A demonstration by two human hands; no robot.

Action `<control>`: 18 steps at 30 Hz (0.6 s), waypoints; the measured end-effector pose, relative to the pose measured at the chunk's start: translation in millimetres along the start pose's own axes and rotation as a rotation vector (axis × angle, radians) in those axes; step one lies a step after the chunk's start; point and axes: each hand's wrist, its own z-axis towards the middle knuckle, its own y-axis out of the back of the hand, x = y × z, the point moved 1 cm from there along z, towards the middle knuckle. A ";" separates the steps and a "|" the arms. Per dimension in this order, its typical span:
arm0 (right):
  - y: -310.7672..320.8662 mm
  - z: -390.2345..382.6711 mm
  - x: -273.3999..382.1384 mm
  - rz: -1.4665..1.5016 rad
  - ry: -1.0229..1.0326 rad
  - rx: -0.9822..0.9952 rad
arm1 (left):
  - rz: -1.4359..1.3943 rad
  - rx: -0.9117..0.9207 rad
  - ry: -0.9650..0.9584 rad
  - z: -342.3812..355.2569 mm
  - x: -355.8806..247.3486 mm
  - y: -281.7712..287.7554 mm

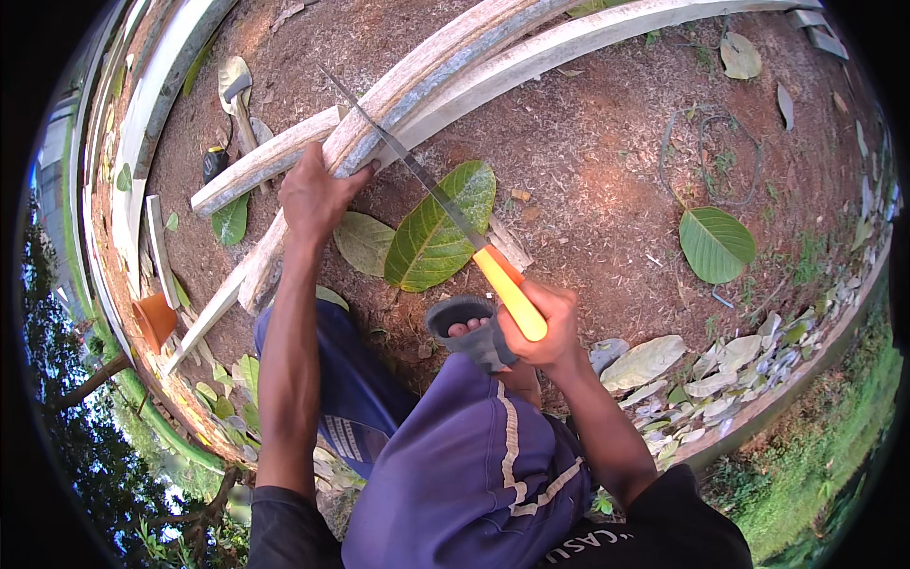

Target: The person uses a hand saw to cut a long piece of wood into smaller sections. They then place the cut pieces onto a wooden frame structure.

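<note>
My right hand (pixel 548 327) is closed round the yellow and orange handle of a handsaw (pixel 445 204). The saw's dark blade slants up to the left and lies across a long wooden beam (pixel 417 85), near its lower end. Just below the blade, my left hand (pixel 316 194) grips the beam's end, thumb on the right side. Beneath the beam, a shorter wooden piece (pixel 256 166) juts out to the left. Another timber (pixel 263 266) lies below my left hand, partly hidden by my forearm. A pale squared beam (pixel 531 71) runs alongside the long one.
A hammer (pixel 243 114) and a black tape measure (pixel 215 163) lie on the soil at left. Long planks (pixel 156 95) curve along the left edge. Large green leaves (pixel 445 228) lie under the saw; a wire loop (pixel 711 156) sits at right. My sandalled foot (pixel 469 327) is below the blade.
</note>
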 end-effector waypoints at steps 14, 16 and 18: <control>53.9 -57.4 91.9 -0.202 -0.044 0.096 | -0.132 -0.037 -0.068 -29.5 -1.7 -3.3; 57.1 -65.8 88.4 -0.167 -0.058 0.098 | -0.144 -0.089 -0.127 -32.7 4.7 -6.2; 53.0 -55.4 84.8 -0.162 -0.047 0.118 | -0.108 -0.057 -0.078 -30.0 9.6 -8.4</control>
